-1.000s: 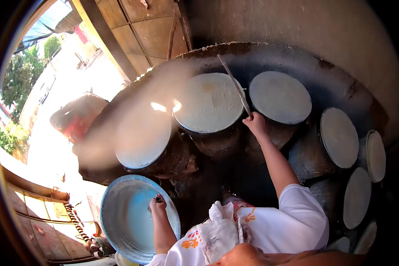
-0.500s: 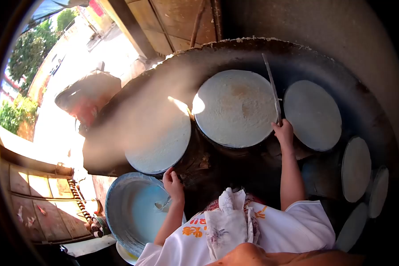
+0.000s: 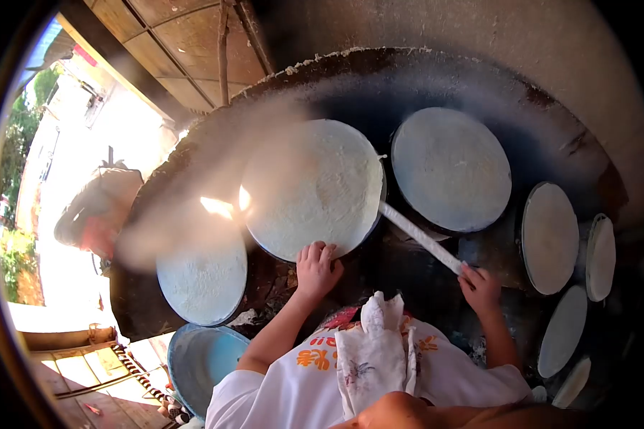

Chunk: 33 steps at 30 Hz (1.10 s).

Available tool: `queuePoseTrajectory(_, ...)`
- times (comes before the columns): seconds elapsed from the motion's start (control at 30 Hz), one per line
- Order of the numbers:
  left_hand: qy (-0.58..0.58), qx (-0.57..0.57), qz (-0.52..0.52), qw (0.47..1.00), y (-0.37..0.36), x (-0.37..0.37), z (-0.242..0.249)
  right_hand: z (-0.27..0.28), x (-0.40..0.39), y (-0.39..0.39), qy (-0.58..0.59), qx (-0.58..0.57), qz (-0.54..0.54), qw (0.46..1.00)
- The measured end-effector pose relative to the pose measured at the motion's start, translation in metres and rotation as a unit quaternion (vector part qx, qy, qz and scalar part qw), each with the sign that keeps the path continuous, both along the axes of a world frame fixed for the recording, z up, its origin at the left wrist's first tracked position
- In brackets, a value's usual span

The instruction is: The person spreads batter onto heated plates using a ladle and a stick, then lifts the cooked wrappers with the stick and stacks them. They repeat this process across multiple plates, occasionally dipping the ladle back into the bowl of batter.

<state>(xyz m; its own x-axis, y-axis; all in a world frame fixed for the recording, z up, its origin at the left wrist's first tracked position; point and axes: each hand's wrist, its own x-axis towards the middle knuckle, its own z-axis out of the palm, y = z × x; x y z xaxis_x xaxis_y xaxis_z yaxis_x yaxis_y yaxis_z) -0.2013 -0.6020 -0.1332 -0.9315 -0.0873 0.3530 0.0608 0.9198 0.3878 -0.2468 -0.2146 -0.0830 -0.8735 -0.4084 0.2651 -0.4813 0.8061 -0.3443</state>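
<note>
I had the broad pale disc [image 3: 329, 189] near the middle of my distant view, haze veiling its left side; the left hand [image 3: 318, 270], over by the left-hand disc [image 3: 202, 282] half a second earlier, had come to the broad disc's near rim, fingers part-curled, though I couldn't tell whether they pinched the edge; the right hand [image 3: 481, 288] was closed firmly around one end of a whitish stick [image 3: 422, 239], which had swung from lying along the right side to slanting outward, far tip at the right rim; so both hands now attended to one disc; beyond lay a right-hand disc [image 3: 451, 171] and, at lower left, a blue basin [image 3: 174, 375], out of either hand's touch.
</note>
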Motion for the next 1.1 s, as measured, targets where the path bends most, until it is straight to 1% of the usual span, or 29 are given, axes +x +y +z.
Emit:
queuePoseTrajectory(0.03, 0.003, -0.008, 0.007, 1.0, 0.008, -0.003, 0.01, 0.003, -0.002, 0.003, 0.008, 0.011, 0.032, 0.999)
queuePoseTrajectory(0.13, 0.02, -0.01, 0.035, 0.999, 0.029, -0.017, 0.001, 0.012, -0.002, 0.008, -0.027, 0.013, 0.097, 0.995)
queuePoseTrajectory(0.17, 0.047, -0.002, 0.084, 0.995, 0.033, -0.022, -0.004, 0.01, -0.003, 0.014, -0.054, -0.011, 0.098, 0.994)
queuePoseTrajectory(0.27, 0.104, 0.03, 0.105, 0.989, 0.015, -0.031, -0.014, -0.018, -0.007, 0.046, -0.05, -0.1, 0.05, 0.992)
queuePoseTrajectory(0.3, 0.146, 0.048, 0.109, 0.982, 0.013, -0.037, 0.009, -0.018, -0.006, 0.049, -0.126, -0.138, 0.013, 0.982)
queuePoseTrajectory(0.33, 0.153, 0.065, 0.123, 0.978, 0.007, -0.041, 0.019, -0.02, -0.008, 0.048, -0.122, -0.169, -0.001, 0.978)
queuePoseTrajectory(0.4, 0.171, 0.099, 0.138, 0.97, -0.007, -0.048, 0.036, -0.032, -0.015, 0.031, -0.073, -0.228, -0.032, 0.97)
queuePoseTrajectory(0.43, 0.195, 0.098, 0.123, 0.968, -0.017, -0.052, 0.045, -0.037, -0.017, 0.019, -0.106, -0.253, -0.061, 0.96)
queuePoseTrajectory(0.47, 0.18, 0.132, 0.136, 0.965, -0.024, -0.056, 0.053, -0.039, -0.021, 0.009, -0.136, -0.271, -0.086, 0.949)
queuePoseTrajectory(0.5, 0.174, 0.136, 0.143, 0.965, -0.032, -0.06, 0.061, -0.043, -0.029, -0.004, -0.223, -0.368, -0.104, 0.897)
queuePoseTrajectory(0.57, 0.168, 0.149, 0.159, 0.962, -0.042, -0.066, 0.088, -0.043, -0.047, -0.036, -0.289, -0.446, -0.103, 0.841)
queuePoseTrajectory(0.6, 0.174, 0.152, 0.159, 0.96, -0.048, -0.072, 0.104, -0.052, -0.06, -0.05, -0.295, -0.452, -0.1, 0.836)
queuePoseTrajectory(0.63, 0.192, 0.139, 0.149, 0.96, -0.058, -0.077, 0.11, -0.058, -0.073, -0.066, -0.3, -0.461, -0.096, 0.83)
queuePoseTrajectory(0.67, 0.188, 0.106, 0.146, 0.966, -0.055, -0.081, 0.134, -0.047, -0.086, -0.091, -0.287, -0.468, -0.072, 0.833)
queuePoseTrajectory(0.7, 0.182, 0.064, 0.128, 0.973, -0.059, -0.083, 0.143, -0.034, -0.101, -0.11, -0.311, -0.418, -0.072, 0.851)
queuePoseTrajectory(0.73, 0.179, 0.023, 0.11, 0.977, -0.061, -0.084, 0.15, -0.043, -0.117, -0.131, -0.319, -0.437, -0.089, 0.836)
queuePoseTrajectory(0.77, 0.179, -0.042, 0.098, 0.978, -0.054, -0.083, 0.16, -0.06, -0.137, -0.15, -0.307, -0.429, -0.087, 0.845)
queuePoseTrajectory(0.8, 0.15, -0.06, 0.075, 0.984, -0.049, -0.078, 0.159, -0.033, -0.151, -0.174, -0.369, -0.447, -0.097, 0.809)
queuePoseTrajectory(0.87, 0.158, -0.123, 0.012, 0.98, -0.031, -0.062, 0.143, -0.01, -0.179, -0.211, -0.391, -0.521, -0.03, 0.758)
queuePoseTrajectory(0.9, 0.134, -0.118, -0.002, 0.984, -0.02, -0.051, 0.129, -0.02, -0.201, -0.221, -0.378, -0.533, 0.02, 0.757)
queuePoseTrajectory(0.93, 0.149, -0.13, -0.011, 0.98, -0.011, -0.04, 0.108, -0.007, -0.205, -0.231, -0.38, -0.566, -0.027, 0.731)
queuePoseTrajectory(1.0, 0.16, -0.092, 0.008, 0.983, 0.005, -0.016, 0.067, -0.022, -0.215, -0.232, -0.393, -0.549, -0.072, 0.734)
queuePoseTrajectory(1.03, 0.154, -0.08, 0.014, 0.985, 0.008, -0.004, 0.05, -0.032, -0.21, -0.232, -0.34, -0.432, -0.047, 0.834)
queuePoseTrajectory(1.07, 0.149, -0.066, 0.018, 0.987, 0.009, 0.002, 0.035, -0.041, -0.203, -0.229, -0.277, -0.301, -0.026, 0.912)
queuePoseTrajectory(1.1, 0.136, -0.057, 0.014, 0.989, 0.009, 0.007, 0.025, -0.035, -0.186, -0.234, -0.263, -0.291, -0.044, 0.919)
